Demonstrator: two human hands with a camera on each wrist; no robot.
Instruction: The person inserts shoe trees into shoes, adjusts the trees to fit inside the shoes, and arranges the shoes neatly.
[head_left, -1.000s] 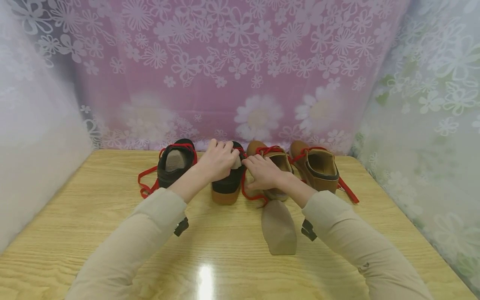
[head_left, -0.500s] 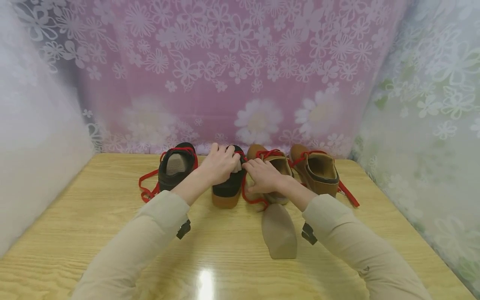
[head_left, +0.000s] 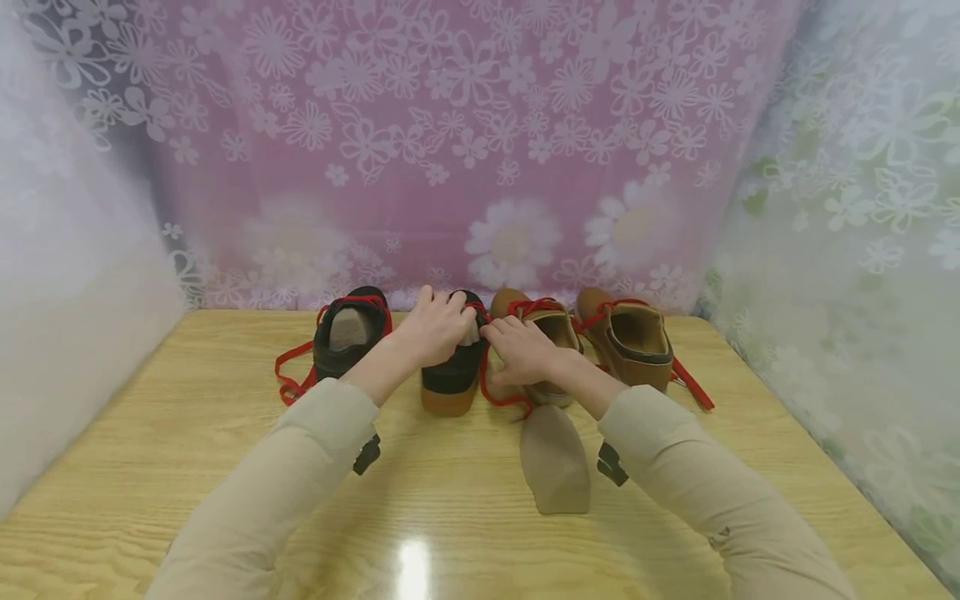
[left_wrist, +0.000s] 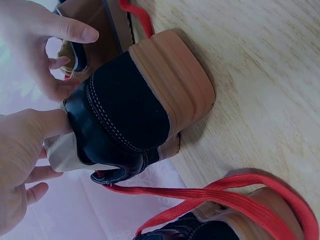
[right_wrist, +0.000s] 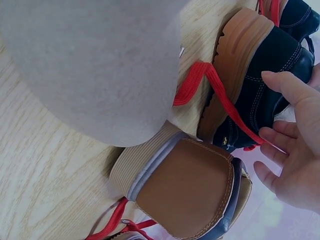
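My left hand [head_left: 435,327] is at the opening of a black shoe [head_left: 450,379] with an orange-brown sole. Between its thumb and fingers it pinches a grey-beige insole [left_wrist: 62,154], whose rear end sticks out above the heel collar; the rest is hidden inside. My right hand [head_left: 521,348] lies against the shoe's right side, fingers loosely bent and fingertips touching near the red lace [right_wrist: 222,95]. A second insole [head_left: 555,462] lies on the table in front of the brown shoe [head_left: 551,393], and looms large in the right wrist view.
Another black shoe [head_left: 333,360] stands at the left with an insole [head_left: 348,329] inside. A second brown shoe [head_left: 641,367] stands at the far right. Red laces trail onto the wooden table [head_left: 300,500]. A pink floral curtain [head_left: 450,167] hangs behind.
The head view has shifted slightly. Both hands stay at the black shoe in nearly the same pose, and the other shoes and loose insole have not moved.
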